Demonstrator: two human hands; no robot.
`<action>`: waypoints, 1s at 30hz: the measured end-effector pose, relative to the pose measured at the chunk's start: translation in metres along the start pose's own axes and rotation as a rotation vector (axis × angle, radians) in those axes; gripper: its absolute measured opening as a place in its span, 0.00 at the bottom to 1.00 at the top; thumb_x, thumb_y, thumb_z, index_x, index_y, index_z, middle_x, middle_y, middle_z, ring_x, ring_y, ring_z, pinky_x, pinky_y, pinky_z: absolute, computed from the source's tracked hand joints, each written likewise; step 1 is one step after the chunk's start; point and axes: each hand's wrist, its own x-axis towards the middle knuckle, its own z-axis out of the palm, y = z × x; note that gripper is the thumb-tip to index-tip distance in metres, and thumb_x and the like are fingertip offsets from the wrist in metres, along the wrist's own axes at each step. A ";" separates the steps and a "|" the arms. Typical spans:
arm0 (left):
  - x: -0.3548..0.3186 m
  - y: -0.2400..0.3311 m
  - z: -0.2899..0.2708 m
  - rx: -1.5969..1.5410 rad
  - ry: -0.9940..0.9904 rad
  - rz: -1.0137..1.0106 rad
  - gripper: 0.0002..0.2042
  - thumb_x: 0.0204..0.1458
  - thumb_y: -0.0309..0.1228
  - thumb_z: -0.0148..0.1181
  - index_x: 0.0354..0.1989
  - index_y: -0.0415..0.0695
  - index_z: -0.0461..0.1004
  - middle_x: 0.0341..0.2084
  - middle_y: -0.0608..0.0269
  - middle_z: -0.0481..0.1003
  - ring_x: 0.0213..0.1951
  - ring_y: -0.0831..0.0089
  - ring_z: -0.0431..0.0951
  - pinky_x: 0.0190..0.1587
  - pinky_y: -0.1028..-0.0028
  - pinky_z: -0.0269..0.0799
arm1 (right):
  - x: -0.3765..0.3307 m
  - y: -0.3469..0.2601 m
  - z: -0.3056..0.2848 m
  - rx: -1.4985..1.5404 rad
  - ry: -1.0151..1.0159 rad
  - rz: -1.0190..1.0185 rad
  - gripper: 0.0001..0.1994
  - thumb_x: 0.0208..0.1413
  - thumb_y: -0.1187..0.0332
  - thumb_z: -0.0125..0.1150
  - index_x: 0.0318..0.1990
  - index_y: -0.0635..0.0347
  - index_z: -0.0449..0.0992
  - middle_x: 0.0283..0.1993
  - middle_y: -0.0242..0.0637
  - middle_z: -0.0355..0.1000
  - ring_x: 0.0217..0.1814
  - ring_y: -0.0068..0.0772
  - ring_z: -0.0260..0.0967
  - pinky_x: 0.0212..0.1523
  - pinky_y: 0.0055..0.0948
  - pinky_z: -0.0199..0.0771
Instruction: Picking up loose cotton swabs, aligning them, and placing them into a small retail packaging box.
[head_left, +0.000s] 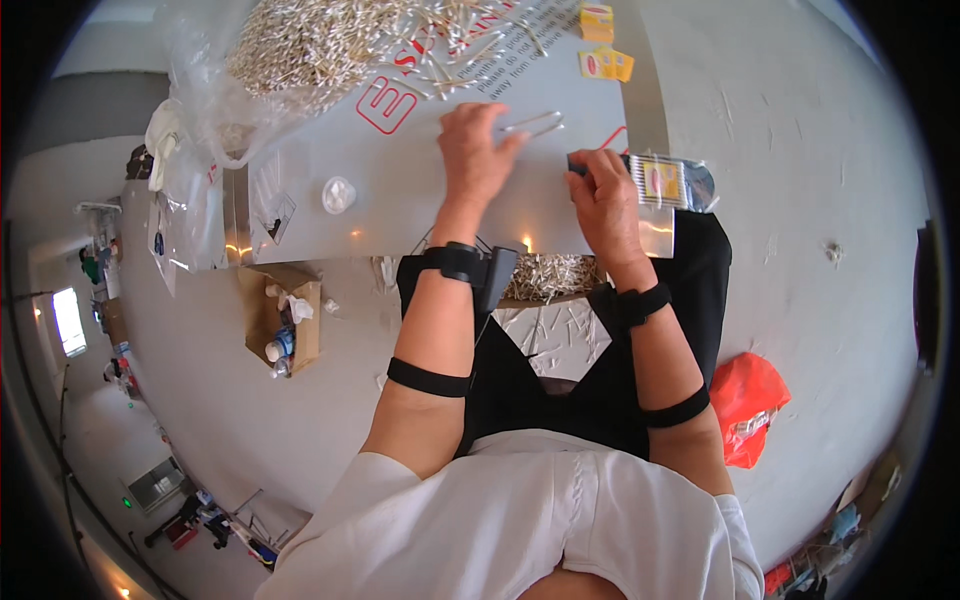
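Note:
My left hand (474, 150) is over the grey tabletop (400, 215), thumb apart from its bent fingers, with nothing visible in it. Just right of its fingertips lie a few loose cotton swabs (540, 124). My right hand (606, 205) is closed at the left end of a flat clear pack of cotton swabs (645, 180). This pack has a yellow label and reaches past the right table edge; my fingers hide part of it. A large heap of cotton swabs (310, 50) fills the far left of the table.
A clear plastic bag (195, 60) lies beside the heap. A small white round tub (339, 195) stands on the left. Yellow cards (605, 65) and a yellow box (596, 22) are far right. Below are a swab-filled box (550, 278), a carton (255, 335) and a red bag (745, 400).

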 end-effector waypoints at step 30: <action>0.063 -0.047 -0.011 0.344 -0.028 -0.243 0.08 0.45 0.33 0.66 0.34 0.49 0.77 0.40 0.62 0.71 0.49 0.56 0.65 0.52 0.54 0.61 | 0.003 -0.013 0.037 -0.233 -0.053 -0.226 0.09 0.43 0.74 0.64 0.35 0.57 0.74 0.41 0.36 0.70 0.44 0.43 0.69 0.43 0.39 0.70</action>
